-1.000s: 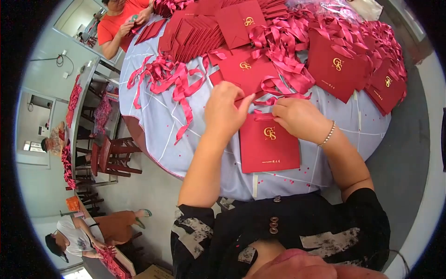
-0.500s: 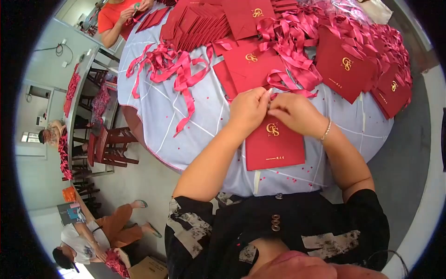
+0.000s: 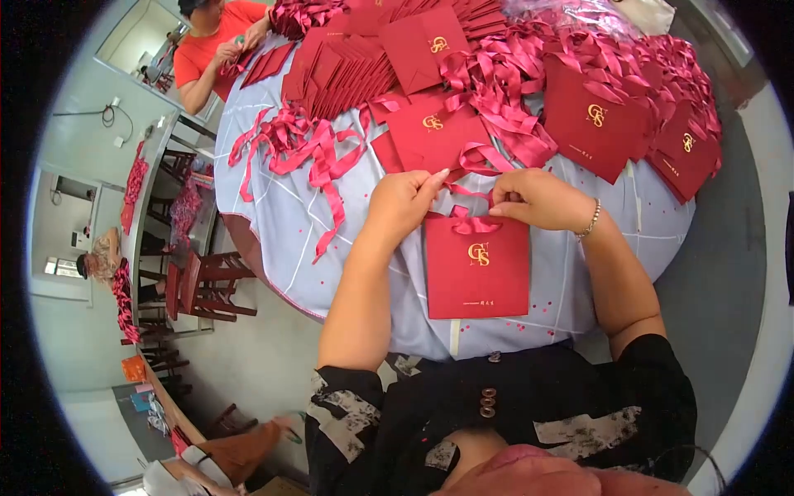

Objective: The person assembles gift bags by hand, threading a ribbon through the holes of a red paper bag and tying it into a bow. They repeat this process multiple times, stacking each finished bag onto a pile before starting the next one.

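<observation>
Red paper bag with gold lettering (image 3: 477, 273) lies flat on the round counter covered in pale blue, white-lined cloth (image 3: 380, 273), its printed face up and its lower edge toward the wearer. A strip of cloth dotted with small pink specks separates that edge from the counter's near rim. Bare cloth also lies to both sides of the bag, the broader stretch running left toward the curved rim. Beyond the hands room is tight: overlapping red bags (image 3: 438, 132) lie just past the fingertips, with a dense row of stacked red bags (image 3: 351, 74) behind them. To the right, more red bags (image 3: 597, 124) reach close to the counter's far-right rim under heaped ribbons. Loose pink ribbons (image 3: 302, 145) trail over the cloth at the upper left.

Both forearms reach forward from the near side, one on each side of the bag, elbows bent outward and wrists turned inward. The left hand (image 3: 405, 201) is closed, its thumb and index finger pinching the pink satin ribbon (image 3: 469, 192) just above the bag's top edge. The right hand (image 3: 538, 201), a beaded bracelet (image 3: 592, 219) at its wrist, is palm down with fingers curled around the ribbon's other side. Between them the ribbon sags slightly.
</observation>
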A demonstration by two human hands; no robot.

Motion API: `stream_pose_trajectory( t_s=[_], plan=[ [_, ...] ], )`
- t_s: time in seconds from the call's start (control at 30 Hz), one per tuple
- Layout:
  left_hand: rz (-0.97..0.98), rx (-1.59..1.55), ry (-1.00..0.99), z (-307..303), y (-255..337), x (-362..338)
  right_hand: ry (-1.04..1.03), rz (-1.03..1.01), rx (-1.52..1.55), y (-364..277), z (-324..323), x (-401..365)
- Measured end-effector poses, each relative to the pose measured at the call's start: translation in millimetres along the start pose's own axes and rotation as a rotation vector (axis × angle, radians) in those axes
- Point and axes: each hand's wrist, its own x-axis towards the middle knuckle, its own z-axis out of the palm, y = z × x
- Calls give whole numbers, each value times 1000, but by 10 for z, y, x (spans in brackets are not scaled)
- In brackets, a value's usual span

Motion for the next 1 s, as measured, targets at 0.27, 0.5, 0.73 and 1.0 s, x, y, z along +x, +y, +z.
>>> stream_pose_trajectory(
  t_s=[0.27, 0.5, 0.73, 1.0],
  plan=[
    [238, 366, 97, 71, 49, 3, -263, 16, 67, 186, -21, -56],
    [118, 42, 78, 78, 53, -19, -68, -28, 549, 125, -213, -103],
    [158, -70, 392, 71, -75, 109, 27, -53, 297, -299, -515, -453],
    [178, -353, 363, 93, -140, 74, 618, -13, 137, -488, -1121, -1647]
  ],
)
